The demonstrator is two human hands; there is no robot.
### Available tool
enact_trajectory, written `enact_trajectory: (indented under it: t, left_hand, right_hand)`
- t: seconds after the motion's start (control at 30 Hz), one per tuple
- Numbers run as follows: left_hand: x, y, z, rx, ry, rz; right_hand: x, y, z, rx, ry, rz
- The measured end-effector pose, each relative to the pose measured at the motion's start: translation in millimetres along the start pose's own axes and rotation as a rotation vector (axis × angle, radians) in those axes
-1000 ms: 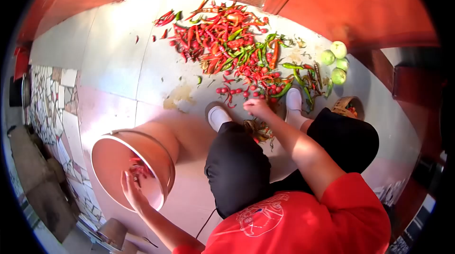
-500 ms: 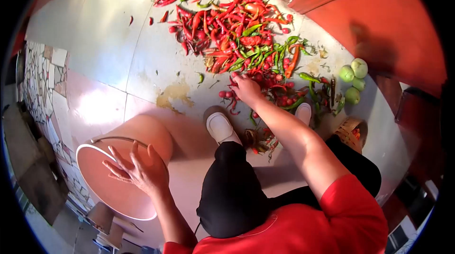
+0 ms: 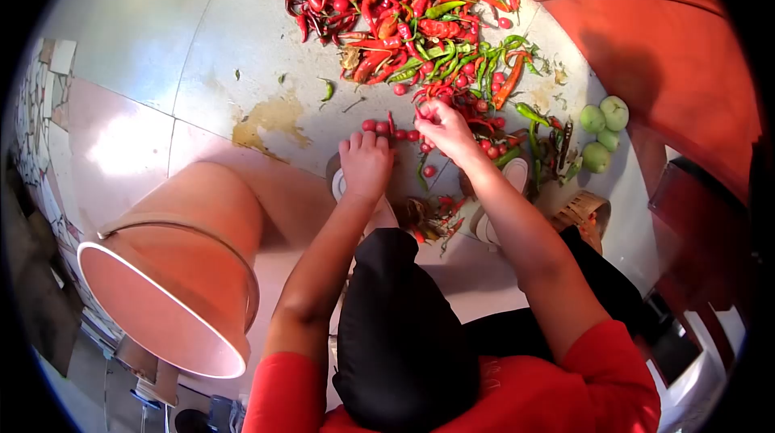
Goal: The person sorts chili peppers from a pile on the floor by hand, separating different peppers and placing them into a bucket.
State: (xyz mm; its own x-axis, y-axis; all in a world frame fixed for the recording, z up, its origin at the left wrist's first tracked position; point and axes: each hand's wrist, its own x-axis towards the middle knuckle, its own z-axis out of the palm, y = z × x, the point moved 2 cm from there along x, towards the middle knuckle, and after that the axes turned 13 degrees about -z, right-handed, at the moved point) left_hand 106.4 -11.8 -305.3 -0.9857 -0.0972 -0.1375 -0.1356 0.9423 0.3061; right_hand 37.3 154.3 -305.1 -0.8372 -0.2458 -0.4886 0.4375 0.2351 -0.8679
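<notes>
A heap of red chili peppers (image 3: 395,9) spreads over the floor, with green chili peppers (image 3: 484,70) along its near right side. My right hand (image 3: 446,128) is closed in a pinch on a red chili pepper (image 3: 421,111) at the heap's near edge. Beside it, my left hand (image 3: 367,165) reaches down with fingers slightly apart and holds nothing visible. Its fingertips are right at a few small round red fruits (image 3: 381,126), which look like cherry tomatoes or round chilies. More of these round fruits lie around my right hand.
A large pink bucket (image 3: 190,199) lies tilted at left, its mouth facing me. Several pale green round vegetables (image 3: 596,157) sit at right, near a small woven basket (image 3: 583,211). Dried scraps (image 3: 432,219) lie between my feet. A brownish stain (image 3: 270,122) marks the floor.
My left hand has moved from over the bucket to the small round red fruits. My right hand has shifted slightly right and now pinches a red chili pepper. The view has shifted.
</notes>
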Motion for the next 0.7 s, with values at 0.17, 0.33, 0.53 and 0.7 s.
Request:
enact_trajectory:
  t: [0.17, 0.33, 0.53, 0.7]
  left_hand:
    - [-2.4, 11.3, 18.8, 0.032, 0.007, -0.087]
    - [-6.2, 8.7, 23.9, 0.053, 0.047, -0.095]
    - [-5.4, 6.6, 23.5, 0.035, 0.018, -0.038]
    - [-5.1, 7.9, 23.3, 0.050, 0.026, 0.009]
  right_hand:
    - [-27.2, 13.3, 4.4, 0.177, -0.017, 0.172]
    - [12.1, -6.7, 33.0, -0.607, 0.019, -0.019]
    - [34.9, -18.3, 46.8, -1.070, -0.232, 0.077]
    - [29.5, -14.3, 48.4, -1.051, -0.160, 0.037]
